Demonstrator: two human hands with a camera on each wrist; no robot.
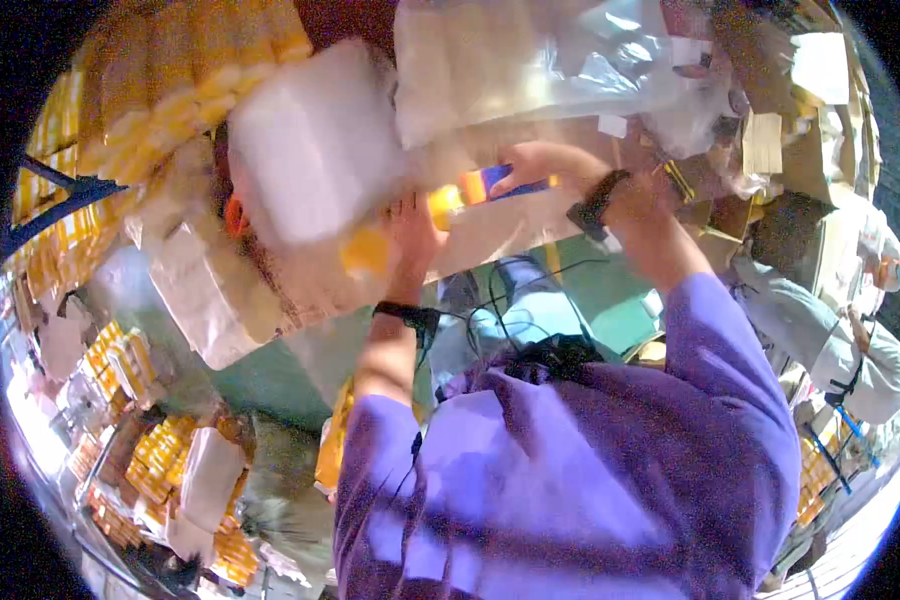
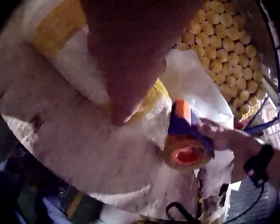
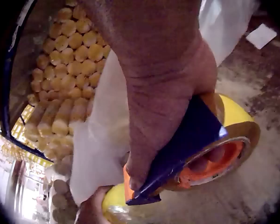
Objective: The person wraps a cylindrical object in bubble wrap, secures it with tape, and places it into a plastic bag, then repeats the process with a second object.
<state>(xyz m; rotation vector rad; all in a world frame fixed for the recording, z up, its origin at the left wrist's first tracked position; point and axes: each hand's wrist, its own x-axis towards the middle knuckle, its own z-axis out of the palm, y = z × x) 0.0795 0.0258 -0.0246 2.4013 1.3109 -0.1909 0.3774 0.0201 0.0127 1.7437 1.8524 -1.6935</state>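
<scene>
My right hand (image 1: 555, 165) grips a tape dispenser (image 3: 182, 144) with a blue body, orange parts and a roll of yellowish tape. In the left wrist view the roll (image 2: 189, 156) faces the camera, tilted over the table. My left hand (image 1: 410, 230) rests on a pale plastic-wrapped package banded with yellow tape (image 1: 365, 250), its fingers fairly straight. Yellow film (image 2: 151, 100) shows beside its fingertips. In the right wrist view part of the left hand (image 3: 91, 207) lies against a yellow taped end (image 3: 116, 203), close below the dispenser. The package's underside is hidden.
Behind the hands stands a blurred white plastic-wrapped bulk (image 1: 315, 140). Stacked yellowish cylinders (image 2: 224, 46) rise beyond the work table (image 1: 510, 225). Clear plastic sheeting (image 1: 540, 70) covers the table's far side. A person in pale clothing (image 1: 820, 320) is at the right.
</scene>
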